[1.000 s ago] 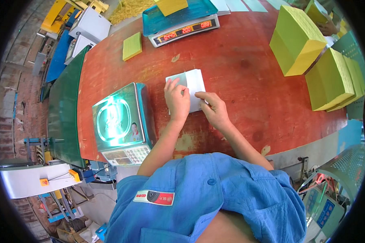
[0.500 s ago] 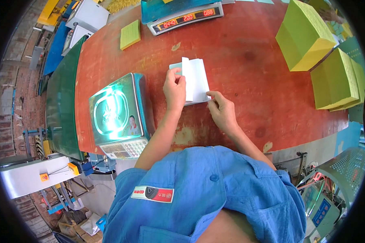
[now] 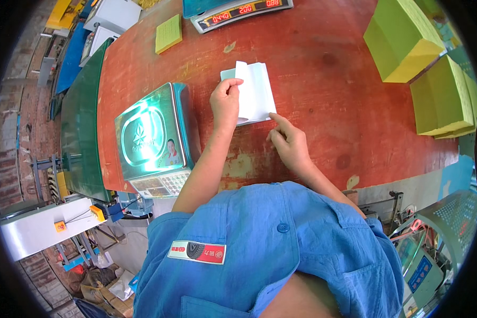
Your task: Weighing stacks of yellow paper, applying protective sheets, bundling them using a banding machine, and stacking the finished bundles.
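Note:
A small stack of white paper sheets (image 3: 258,95) lies on the red tabletop in front of me, its top leaves curling up toward the left. At the stack's left side, the fingers of my left hand (image 3: 226,105) are closed on the edge of a raised sheet. My right hand (image 3: 290,142) is at the lower right corner, with its index finger stretched out to touch the paper there. Its thumb is apart from that finger and the other fingers are bent, with nothing held in them.
A teal scale (image 3: 151,132) with a shiny plate stands close by my left forearm. Another scale with a lit red display (image 3: 242,11) is at the far edge. A yellow paper block (image 3: 169,34) lies far left; tall yellow stacks (image 3: 403,42) stand at the right of the red table (image 3: 323,69).
The table and its things appear higher in the picture. The curled leaves at the left of the paper stack have spread wider, while my right index finger stays at the lower right corner.

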The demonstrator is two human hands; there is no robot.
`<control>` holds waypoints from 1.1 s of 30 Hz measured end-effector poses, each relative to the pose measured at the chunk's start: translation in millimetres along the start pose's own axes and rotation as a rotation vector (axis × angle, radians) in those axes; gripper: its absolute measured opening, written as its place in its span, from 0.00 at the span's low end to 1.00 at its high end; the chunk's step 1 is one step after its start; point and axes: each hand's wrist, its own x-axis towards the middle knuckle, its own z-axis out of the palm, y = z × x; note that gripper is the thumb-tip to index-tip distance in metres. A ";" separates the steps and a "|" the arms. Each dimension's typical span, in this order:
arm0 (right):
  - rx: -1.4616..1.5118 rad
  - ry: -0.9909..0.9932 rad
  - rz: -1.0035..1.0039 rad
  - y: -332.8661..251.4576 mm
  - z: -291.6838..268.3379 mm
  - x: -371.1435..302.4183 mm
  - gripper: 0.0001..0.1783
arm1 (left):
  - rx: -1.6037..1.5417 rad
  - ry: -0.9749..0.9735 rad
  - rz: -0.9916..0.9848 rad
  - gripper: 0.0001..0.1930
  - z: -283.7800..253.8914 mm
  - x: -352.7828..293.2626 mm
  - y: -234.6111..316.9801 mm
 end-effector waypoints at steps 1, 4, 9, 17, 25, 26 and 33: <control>0.241 -0.056 0.177 -7.0 -3.7 0.9 0.25 | -0.025 -0.004 -0.033 0.09 -2.3 0.9 -1.1; 0.640 -0.109 0.393 -13.5 -9.3 1.8 0.28 | -0.138 -0.057 -0.105 0.09 -9.4 2.9 -0.8; 0.912 -0.090 0.489 -18.4 -9.4 -0.1 0.32 | -0.271 -0.085 -0.180 0.09 -12.3 3.1 3.2; 1.206 -0.188 0.544 -22.7 -4.0 15.5 0.31 | -0.298 -0.093 -0.226 0.09 -16.6 3.4 4.8; 0.965 -0.296 0.523 -39.2 8.2 48.1 0.20 | -0.358 -0.184 -0.232 0.12 -21.3 2.7 9.3; 0.860 -0.339 0.530 -40.0 9.5 54.6 0.19 | -0.360 -0.183 -0.233 0.12 -21.4 3.9 10.6; 0.574 -0.273 0.382 -34.2 16.3 75.4 0.18 | -0.293 -0.197 -0.273 0.12 -26.9 6.4 10.2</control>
